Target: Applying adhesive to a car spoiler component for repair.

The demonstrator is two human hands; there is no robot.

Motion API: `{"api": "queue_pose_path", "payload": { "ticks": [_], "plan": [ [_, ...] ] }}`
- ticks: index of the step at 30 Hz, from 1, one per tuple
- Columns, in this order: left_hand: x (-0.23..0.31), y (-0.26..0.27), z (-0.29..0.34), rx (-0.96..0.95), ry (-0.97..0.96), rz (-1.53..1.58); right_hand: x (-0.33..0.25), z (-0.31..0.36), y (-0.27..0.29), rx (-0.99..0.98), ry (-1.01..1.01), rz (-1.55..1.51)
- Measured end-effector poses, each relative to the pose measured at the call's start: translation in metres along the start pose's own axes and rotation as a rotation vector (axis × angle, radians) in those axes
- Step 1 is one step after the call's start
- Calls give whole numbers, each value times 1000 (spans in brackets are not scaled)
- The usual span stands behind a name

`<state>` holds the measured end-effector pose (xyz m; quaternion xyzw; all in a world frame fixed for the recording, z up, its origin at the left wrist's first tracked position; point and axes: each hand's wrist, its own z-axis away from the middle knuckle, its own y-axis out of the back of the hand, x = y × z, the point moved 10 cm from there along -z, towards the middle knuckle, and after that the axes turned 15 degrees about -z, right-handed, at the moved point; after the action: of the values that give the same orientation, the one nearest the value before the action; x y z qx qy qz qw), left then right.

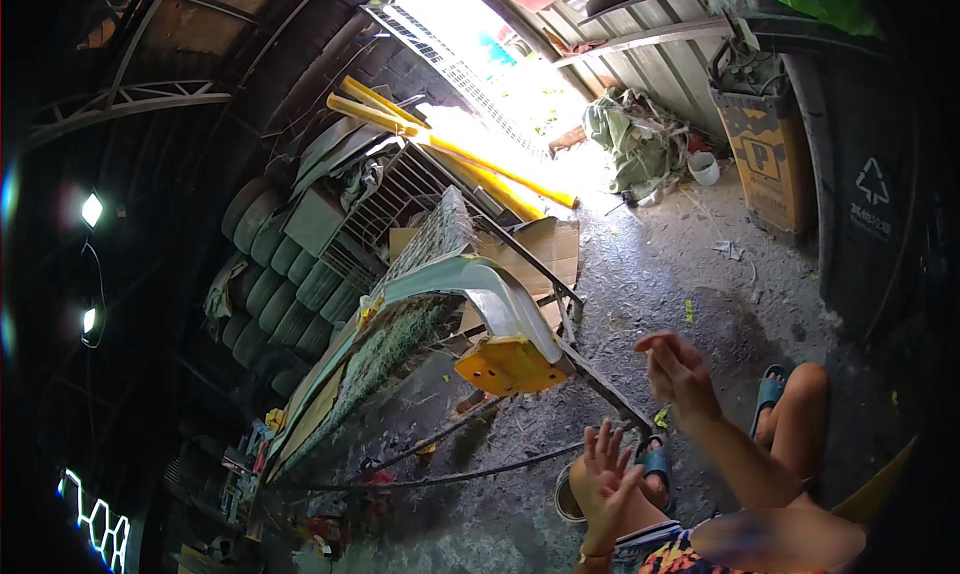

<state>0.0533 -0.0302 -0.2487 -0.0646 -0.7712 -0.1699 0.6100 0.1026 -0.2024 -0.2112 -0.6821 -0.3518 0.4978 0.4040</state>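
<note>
A long curved panel that looks like a car bumper [500, 304], pale grey-green, lies across a thin metal stand [605, 389]. At its near end is a yellow piece [512, 366] with small dark holes. My left hand [605, 479] is raised beside the stand's near corner, fingers spread, holding nothing. Higher and to the right, my right hand [684, 382] is lifted with its fingers drawn together. Something small and reddish-brown shows at its fingertips; I cannot make out what it is. Neither hand touches the panel.
Stacked tyres [270, 259] stand at the left, near long yellow bars [480, 164]. A yellow-and-black box [765, 159] and a dark bin [865, 194] line the right wall. Crumpled green cloth [640, 139] lies by the bright doorway. Cardboard [548, 254] lies beyond the stand.
</note>
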Motion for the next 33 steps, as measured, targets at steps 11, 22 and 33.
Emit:
{"api": "queue_pose_path", "payload": {
  "ticks": [11,22,33],
  "plan": [
    [17,100,-23,300,-83,-58,-55,-31,-182,-550,392,1061],
    [13,123,-31,294,-97,-123,-44,-37,-197,-580,242,1093],
    [-29,151,-107,263,-120,-236,-42,-43,-194,-597,123,1067]
  ]
}}
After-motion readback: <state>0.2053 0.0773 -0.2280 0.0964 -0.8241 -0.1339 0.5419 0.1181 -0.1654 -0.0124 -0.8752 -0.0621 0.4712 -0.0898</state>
